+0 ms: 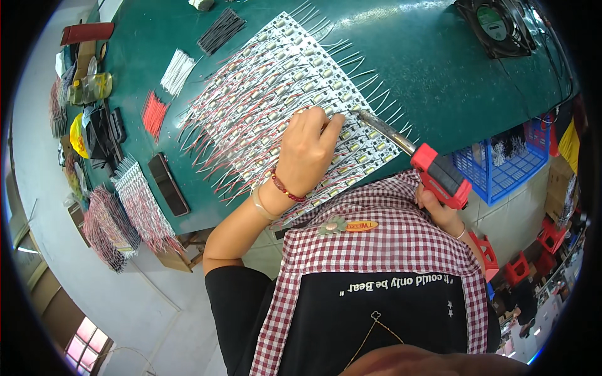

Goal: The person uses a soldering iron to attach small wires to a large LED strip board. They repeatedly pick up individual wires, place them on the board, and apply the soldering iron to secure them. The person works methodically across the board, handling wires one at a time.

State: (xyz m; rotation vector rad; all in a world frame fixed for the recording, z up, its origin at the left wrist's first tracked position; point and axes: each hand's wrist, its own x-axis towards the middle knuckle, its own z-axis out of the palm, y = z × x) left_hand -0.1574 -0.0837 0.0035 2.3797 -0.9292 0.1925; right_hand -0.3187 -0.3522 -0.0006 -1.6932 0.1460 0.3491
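Observation:
A white panel of small circuit boards (343,84) lies slantwise on the green table, with rows of red, white and black wires standing off it. My left hand (306,149) rests over the panel's middle, fingers curled and pinched together; whatever they hold is hidden. A red and black soldering gun (443,174) is gripped in my right hand (433,203), close to my apron at the table's front edge. Its metal barrel points up and left, and the tip meets the panel just right of my left fingertips.
On the green table (414,81) lie bundles of black wires (221,31), white wires (179,72) and red wires (153,114). A phone (168,184) and another wired panel (143,200) are at left. A fan (495,28) stands far right, above a blue basket (501,166).

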